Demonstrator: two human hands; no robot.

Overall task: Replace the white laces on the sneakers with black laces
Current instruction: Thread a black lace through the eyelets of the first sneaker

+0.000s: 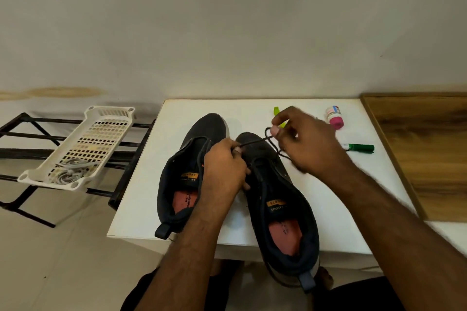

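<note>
White laces in slotted white basket on rack

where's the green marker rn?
Head view, right side of the white table: the green marker lies flat just beyond the right hand, nearer the camera than the pink-capped bottle and close to the wooden board.

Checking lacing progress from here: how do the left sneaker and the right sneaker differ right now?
The right sneaker has a black lace stretched over its toe, pinched by the left hand and the right hand; no lace shows on the left sneaker, which neither hand grips. The right sneaker's heel overhangs the white table edge; the left sneaker's heel sits about at the edge. Both are dark, toes pointing away, with orange tongue labels and reddish insoles.
</note>
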